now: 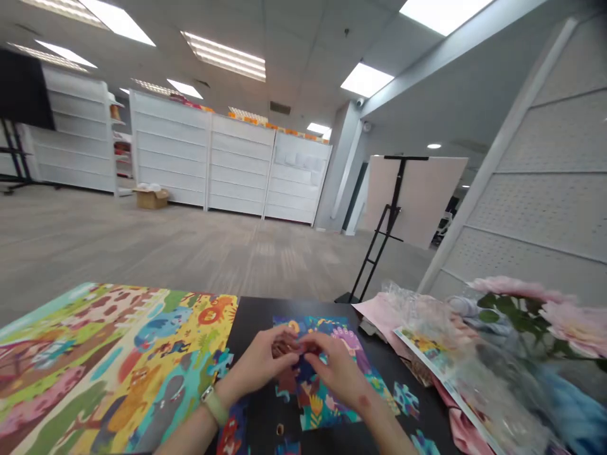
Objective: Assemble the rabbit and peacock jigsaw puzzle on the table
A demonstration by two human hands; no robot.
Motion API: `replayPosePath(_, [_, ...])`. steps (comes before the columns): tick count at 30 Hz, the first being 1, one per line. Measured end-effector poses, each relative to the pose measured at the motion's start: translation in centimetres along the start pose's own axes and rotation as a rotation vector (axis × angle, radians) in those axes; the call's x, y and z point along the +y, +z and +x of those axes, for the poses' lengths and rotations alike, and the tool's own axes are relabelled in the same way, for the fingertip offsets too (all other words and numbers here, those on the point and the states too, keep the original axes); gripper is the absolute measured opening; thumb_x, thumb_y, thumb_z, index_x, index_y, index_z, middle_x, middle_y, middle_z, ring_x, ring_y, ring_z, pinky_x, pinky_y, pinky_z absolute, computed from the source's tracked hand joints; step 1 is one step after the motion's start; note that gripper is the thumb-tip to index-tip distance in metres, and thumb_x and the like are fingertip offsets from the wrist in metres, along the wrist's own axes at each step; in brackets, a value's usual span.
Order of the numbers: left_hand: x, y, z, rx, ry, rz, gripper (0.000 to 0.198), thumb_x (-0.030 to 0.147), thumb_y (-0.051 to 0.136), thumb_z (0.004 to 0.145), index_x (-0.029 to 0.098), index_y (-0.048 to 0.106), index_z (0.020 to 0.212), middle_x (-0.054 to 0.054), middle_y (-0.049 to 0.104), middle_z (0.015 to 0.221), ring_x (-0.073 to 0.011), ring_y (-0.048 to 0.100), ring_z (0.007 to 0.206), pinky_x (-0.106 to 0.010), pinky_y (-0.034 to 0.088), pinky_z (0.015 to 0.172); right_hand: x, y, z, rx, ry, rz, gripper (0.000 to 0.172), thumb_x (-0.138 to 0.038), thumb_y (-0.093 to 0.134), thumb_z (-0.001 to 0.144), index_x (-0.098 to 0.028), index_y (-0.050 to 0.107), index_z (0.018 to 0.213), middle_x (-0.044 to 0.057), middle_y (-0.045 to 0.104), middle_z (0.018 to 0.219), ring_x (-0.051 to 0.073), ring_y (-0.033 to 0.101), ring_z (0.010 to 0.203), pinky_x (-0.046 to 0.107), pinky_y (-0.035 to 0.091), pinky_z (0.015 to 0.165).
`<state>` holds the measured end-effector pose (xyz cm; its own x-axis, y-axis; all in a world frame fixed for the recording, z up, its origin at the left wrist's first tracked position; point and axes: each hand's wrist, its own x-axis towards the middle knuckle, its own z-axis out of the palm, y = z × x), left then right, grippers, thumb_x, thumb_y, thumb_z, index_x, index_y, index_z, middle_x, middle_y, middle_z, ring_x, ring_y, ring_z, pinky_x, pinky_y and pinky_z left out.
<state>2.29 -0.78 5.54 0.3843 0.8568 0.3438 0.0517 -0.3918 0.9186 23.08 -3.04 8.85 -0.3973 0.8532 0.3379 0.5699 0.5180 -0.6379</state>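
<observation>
Both my hands meet over a partly assembled jigsaw puzzle on a black tabletop. Between the fingertips of my left hand and my right hand is a brown puzzle piece, partly hidden by my fingers. A pale green watch strap circles my left wrist. A blue loose puzzle piece lies to the right of my right hand. Another blue piece rests on the edge of a large, colourful animal picture, left of my left hand.
Crumpled clear plastic and a printed sheet lie over pink wrapping at the table's right. Pink artificial flowers stand beyond them. Farther off are a black easel, white shelving and a cardboard box.
</observation>
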Motion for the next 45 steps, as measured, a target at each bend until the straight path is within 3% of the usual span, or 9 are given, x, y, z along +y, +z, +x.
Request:
replayPosePath(2, [-0.9, 0.2, 0.2, -0.022, -0.039, -0.076, 0.029, 0.025, 0.072, 0.079, 0.019, 0.069, 0.107, -0.001, 0.071, 0.083, -0.0176, 0.068, 0.074, -0.026, 0.054, 0.066, -0.2, 2.7, 1.5, 0.050, -0.012, 0.023, 0.028, -0.017, 0.056, 0.087, -0.025, 0.070, 0.110, 0.003, 0.075, 0.101, 0.019, 0.070, 0.090, 0.029, 0.053, 0.084])
replayPosePath(5, [-2.7, -0.3, 0.8, 0.060, -0.116, -0.163, 0.038, 0.029, 0.073, 0.077, 0.018, 0.066, 0.113, 0.002, 0.063, 0.078, -0.0149, 0.065, 0.063, -0.027, 0.055, 0.058, 1.1, 4.5, 1.8, 0.194, 0.049, 0.035, 0.031, -0.025, 0.042, 0.098, -0.019, 0.063, 0.119, 0.011, 0.071, 0.111, 0.023, 0.068, 0.101, 0.036, 0.051, 0.090])
replayPosePath(9, [-4.3, -1.1, 1.4, 0.177, -0.226, -0.271, 0.038, 0.040, 0.074, 0.077, 0.016, 0.070, 0.106, 0.000, 0.059, 0.086, -0.0139, 0.062, 0.066, -0.030, 0.060, 0.059, 3.0, 4.7, 1.1, 0.257, 0.131, 0.053, 0.031, -0.026, 0.036, 0.100, -0.018, 0.061, 0.118, 0.009, 0.072, 0.100, 0.023, 0.069, 0.091, 0.035, 0.050, 0.082])
replayPosePath(14, [-4.6, -1.0, 1.4, 0.232, -0.301, -0.391, 0.044, 0.053, 0.072, 0.080, 0.017, 0.071, 0.106, 0.010, 0.040, 0.058, -0.0067, 0.043, 0.050, -0.035, 0.062, 0.066, 3.3, 5.0, 1.3, 0.212, 0.127, 0.093, 0.029, -0.025, 0.041, 0.098, -0.022, 0.062, 0.119, 0.002, 0.071, 0.084, 0.020, 0.069, 0.078, 0.030, 0.049, 0.074])
replayPosePath(18, [-4.2, -0.4, 1.3, 0.215, -0.308, -0.399, 0.045, 0.057, 0.070, 0.080, 0.018, 0.071, 0.102, 0.007, 0.047, 0.058, -0.0096, 0.051, 0.052, -0.036, 0.062, 0.065, 3.2, 5.6, 1.5, 0.216, 0.115, 0.109, 0.028, -0.026, 0.044, 0.097, -0.021, 0.063, 0.117, 0.000, 0.070, 0.078, 0.019, 0.067, 0.072, 0.029, 0.048, 0.070])
replayPosePath(23, [-4.3, -1.2, 1.5, 0.219, -0.277, -0.290, 0.044, 0.038, 0.081, 0.065, 0.017, 0.071, 0.102, -0.003, 0.067, 0.087, -0.0183, 0.066, 0.074, -0.036, 0.062, 0.068, 3.9, 5.7, 1.6, 0.246, 0.115, 0.105, 0.027, -0.024, 0.046, 0.094, -0.021, 0.064, 0.114, 0.000, 0.069, 0.076, 0.018, 0.065, 0.068, 0.028, 0.046, 0.066])
replayPosePath(32, [-7.4, -5.7, 1.8, 0.357, -0.255, -0.049, 0.048, 0.041, 0.071, 0.069, 0.017, 0.070, 0.111, -0.002, 0.065, 0.080, -0.0225, 0.067, 0.082, -0.038, 0.062, 0.073, 5.3, 4.9, 1.7, 0.291, 0.133, 0.082, 0.026, -0.025, 0.044, 0.093, -0.020, 0.065, 0.108, 0.001, 0.067, 0.074, 0.019, 0.062, 0.064, 0.029, 0.043, 0.063])
replayPosePath(42, [-9.4, -5.9, 4.6, 0.262, -0.273, 0.240, 0.041, 0.025, 0.063, 0.075, 0.015, 0.068, 0.115, -0.003, 0.068, 0.082, -0.0192, 0.067, 0.075, -0.030, 0.057, 0.067, 5.0, 5.2, 1.7, 0.274, 0.138, 0.048, 0.028, -0.022, 0.042, 0.092, -0.019, 0.067, 0.104, 0.001, 0.069, 0.072, 0.019, 0.064, 0.065, 0.029, 0.043, 0.063])
replayPosePath(45, [-9.3, -6.0, 5.2, 0.227, -0.243, 0.417, 0.036, 0.021, 0.065, 0.073, 0.016, 0.074, 0.107, -0.002, 0.067, 0.077, -0.0207, 0.065, 0.075, -0.033, 0.053, 0.074, 5.0, 5.2, 1.7, 0.274, 0.132, 0.032, 0.028, -0.021, 0.042, 0.091, -0.019, 0.067, 0.101, 0.002, 0.071, 0.076, 0.019, 0.065, 0.068, 0.028, 0.043, 0.064])
